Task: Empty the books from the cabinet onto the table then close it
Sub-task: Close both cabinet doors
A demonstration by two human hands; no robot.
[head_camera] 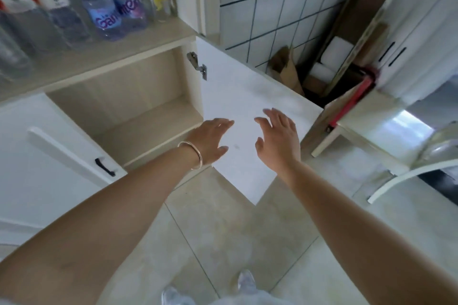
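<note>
Cabinet [128,96] open at ten o'clock, my two hands out before its door.

I see its compartment bare, the white door [238,116] swung wide toward twelve o'clock on its hinge [197,64]. My left hand [210,141], bracelet [193,155] at the wrist, and my right hand [277,138] both spread their fingers loosely over the door, holding nothing; whether they touch it I cannot tell. Bottles [104,7] stand on the shelf above, at eleven o'clock.
</note>
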